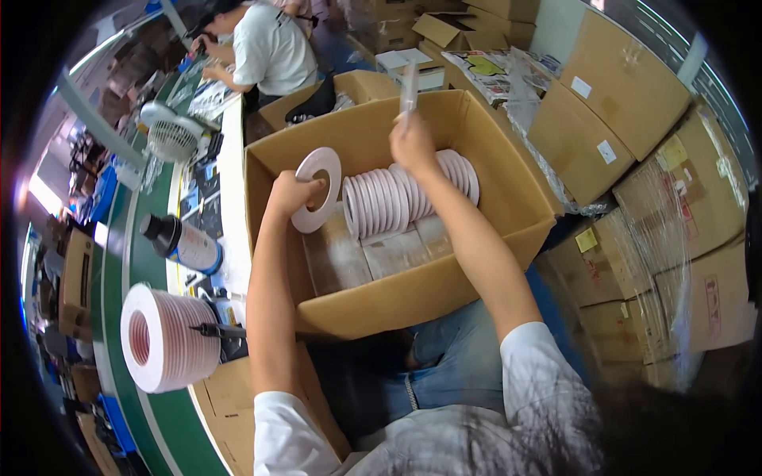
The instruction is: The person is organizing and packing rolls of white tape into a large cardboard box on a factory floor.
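In my left hand (295, 193) is a thin pinkish-white tape roll (332, 169), upright, the fingers reaching into its centre hole. It is over the left part of an open cardboard box (373, 305). A row of similar tape rolls (381, 206) stands on edge inside the box, on top of clear-wrapped packs (341, 258). My right hand (413, 143) is raised above the row, its fingers closed on a clear, narrow plastic-looking piece (409, 89) that points up. Motion smears this hand, so the piece's exact kind does not show.
Left of the box runs a green-topped bench (178, 420) carrying a large stack of tape rolls (171, 337), a black-capped bottle (184, 244) and a small white fan (171, 136). Cardboard cartons (611, 95) are piled at the right. A person (270, 47) works at the far left.
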The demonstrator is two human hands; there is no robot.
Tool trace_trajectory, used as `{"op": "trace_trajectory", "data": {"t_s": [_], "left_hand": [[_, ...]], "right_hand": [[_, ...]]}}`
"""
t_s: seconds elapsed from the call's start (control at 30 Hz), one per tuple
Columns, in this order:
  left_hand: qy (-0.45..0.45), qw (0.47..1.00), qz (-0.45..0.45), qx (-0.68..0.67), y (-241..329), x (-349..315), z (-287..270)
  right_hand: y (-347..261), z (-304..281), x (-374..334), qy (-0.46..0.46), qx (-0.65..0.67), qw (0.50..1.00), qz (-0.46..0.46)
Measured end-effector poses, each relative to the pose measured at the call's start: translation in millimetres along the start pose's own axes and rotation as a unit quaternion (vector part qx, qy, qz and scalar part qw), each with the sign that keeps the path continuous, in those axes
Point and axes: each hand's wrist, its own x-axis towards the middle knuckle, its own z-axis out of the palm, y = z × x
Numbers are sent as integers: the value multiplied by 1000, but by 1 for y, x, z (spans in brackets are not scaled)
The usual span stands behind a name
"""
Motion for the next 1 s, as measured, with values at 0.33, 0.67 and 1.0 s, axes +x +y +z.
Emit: {"op": "trace_trajectory", "data": {"t_s": [0.33,0.67,1.0], "left_hand": [[-40,999,-13,17,-7,3,8],[-49,998,39,-3,-3,12,18],[-5,1000,6,-15,-12,13,24]], "right_hand": [[-16,-9,-1,-133,73,981,124],[-17,-8,-3,-202,117,972,9],[-24,-8,-9,-140,81,981,103]]}}
